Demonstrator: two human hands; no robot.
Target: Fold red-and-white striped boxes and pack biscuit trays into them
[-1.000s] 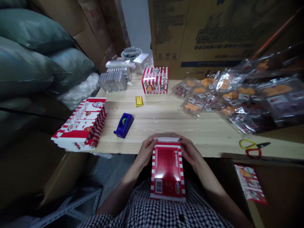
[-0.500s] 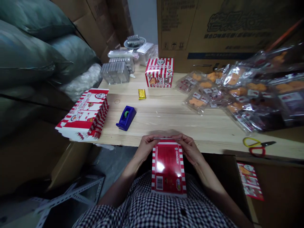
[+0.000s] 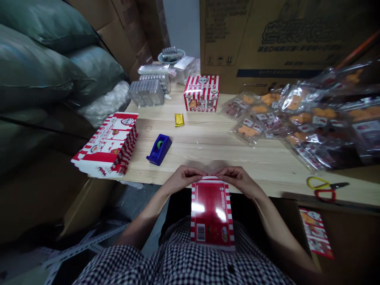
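A red carton with white striped edges (image 3: 211, 211) hangs between my hands at the table's front edge, its barcode side facing up and its lower end against my checked clothing. My left hand (image 3: 185, 176) pinches the carton's far edge near its left corner. On the same edge, toward the right corner, my right hand (image 3: 237, 178) pinches with thumb and fingers. The fingertips of both hands are close together. Whether the carton is flat or folded open on its underside is hidden.
A blue tape dispenser (image 3: 159, 149) and a yellow packet (image 3: 179, 120) lie ahead. Stacked flat cartons (image 3: 108, 142) sit left; an assembled striped box (image 3: 202, 94) stands behind. Bagged orange pieces (image 3: 247, 128) and scissors (image 3: 325, 188) are right. Clear plastic cases (image 3: 147, 94) stand back left.
Both hands have slid inward along the carton's far edge, bringing their fingertips closer together. The view has shifted slightly.
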